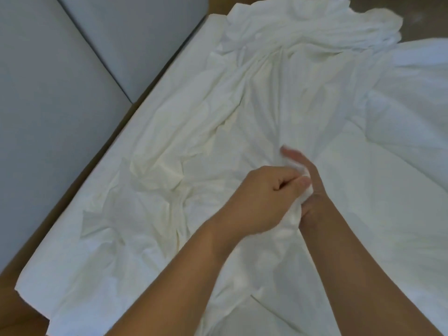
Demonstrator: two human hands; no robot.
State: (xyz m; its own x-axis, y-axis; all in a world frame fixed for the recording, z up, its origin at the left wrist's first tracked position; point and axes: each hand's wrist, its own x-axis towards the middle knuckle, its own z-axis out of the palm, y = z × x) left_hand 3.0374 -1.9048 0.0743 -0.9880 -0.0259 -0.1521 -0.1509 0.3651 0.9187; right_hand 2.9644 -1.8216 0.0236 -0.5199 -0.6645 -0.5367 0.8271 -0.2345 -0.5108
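White cloth fills nearly all of my feed: a crumpled sheet (218, 117) spread over a bed (48, 270), bunched into thick folds at the far end and creased everywhere else. On the right the fabric looks a shade cooler and smoother than the creamy middle; from this view I'd guess it is a second layer, but I cannot be sure. Brown wood (12, 316) runs in a narrow strip along the bed's left edge and widens at the near left corner. Beyond it stand two grey panels (48, 93), with a straight seam between them.

Both forearms come in from the bottom of the view and meet near the middle, over the near half of the bed. My left hand (261, 197) is closed tight, fingers curled under and thumb on top, gripping a gathered ridge of the sheet that rises off the bed between the two hands. My right hand (312, 190) is just beside it, touching the same ridge, fingers reaching away from me. It is blurred, so I cannot tell whether it pinches the cloth or only lies against it.
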